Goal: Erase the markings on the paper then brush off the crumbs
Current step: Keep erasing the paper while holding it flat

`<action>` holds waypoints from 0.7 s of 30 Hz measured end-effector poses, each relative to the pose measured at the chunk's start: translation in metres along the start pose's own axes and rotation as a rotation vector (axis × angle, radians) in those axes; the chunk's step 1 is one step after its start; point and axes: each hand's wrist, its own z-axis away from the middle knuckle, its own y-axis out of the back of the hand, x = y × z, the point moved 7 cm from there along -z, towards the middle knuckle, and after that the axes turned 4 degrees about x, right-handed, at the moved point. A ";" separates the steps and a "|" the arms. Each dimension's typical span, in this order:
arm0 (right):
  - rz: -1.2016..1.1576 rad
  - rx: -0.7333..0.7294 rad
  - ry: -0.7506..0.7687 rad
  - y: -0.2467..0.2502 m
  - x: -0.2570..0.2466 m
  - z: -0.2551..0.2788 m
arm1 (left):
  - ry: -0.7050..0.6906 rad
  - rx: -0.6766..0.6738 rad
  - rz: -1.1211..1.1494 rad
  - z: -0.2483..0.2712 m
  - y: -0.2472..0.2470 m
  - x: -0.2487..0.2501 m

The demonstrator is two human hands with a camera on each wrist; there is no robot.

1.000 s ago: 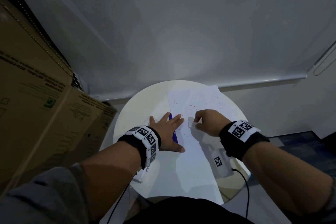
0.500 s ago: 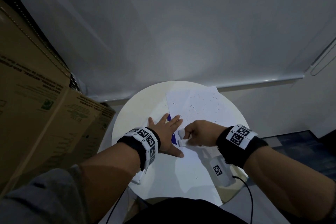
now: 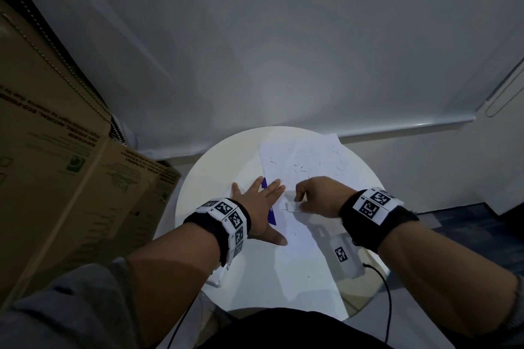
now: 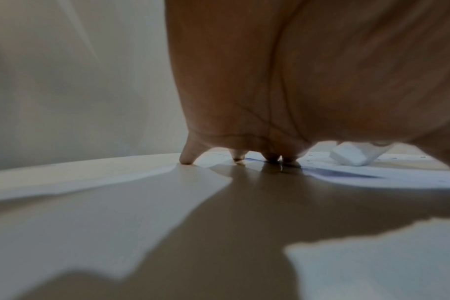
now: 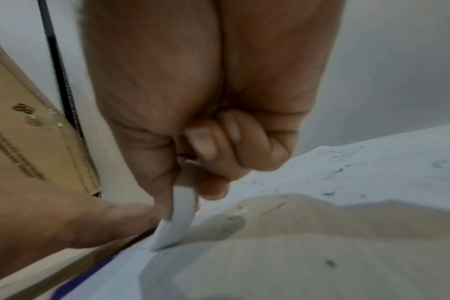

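Currently right hand [image 3: 317, 197] pinches the eraser [image 3: 292, 206], thumb on one side, curled fingers [image 5: 219, 146] on the other; eraser's lower corner touches the paper [image 3: 309, 258]. Left hand [image 3: 259, 204] lies flat, fingers straight and spread, pressing the paper's left edge and the table [image 3: 215, 167] beside it, just left of the eraser. Paper lies on the round white table, running from the far right rim toward the person. Dark crumbs [image 3: 300, 170] are scattered over its far half, a few near the middle. A blue strip [image 3: 270, 214] shows under the left hand. Cardboard boxes [image 3: 56, 164] stand left of the table.
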 end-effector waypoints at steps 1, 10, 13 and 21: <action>-0.005 -0.021 0.009 -0.003 -0.001 0.002 | -0.001 0.005 0.005 0.000 0.000 0.000; -0.002 -0.024 0.023 -0.009 -0.006 0.005 | 0.003 0.002 0.002 -0.001 -0.001 -0.001; -0.057 -0.140 0.054 -0.020 -0.011 0.012 | -0.003 0.007 0.007 -0.002 -0.001 -0.001; -0.036 -0.026 0.031 -0.012 -0.007 0.005 | -0.002 0.003 0.000 -0.001 -0.001 -0.001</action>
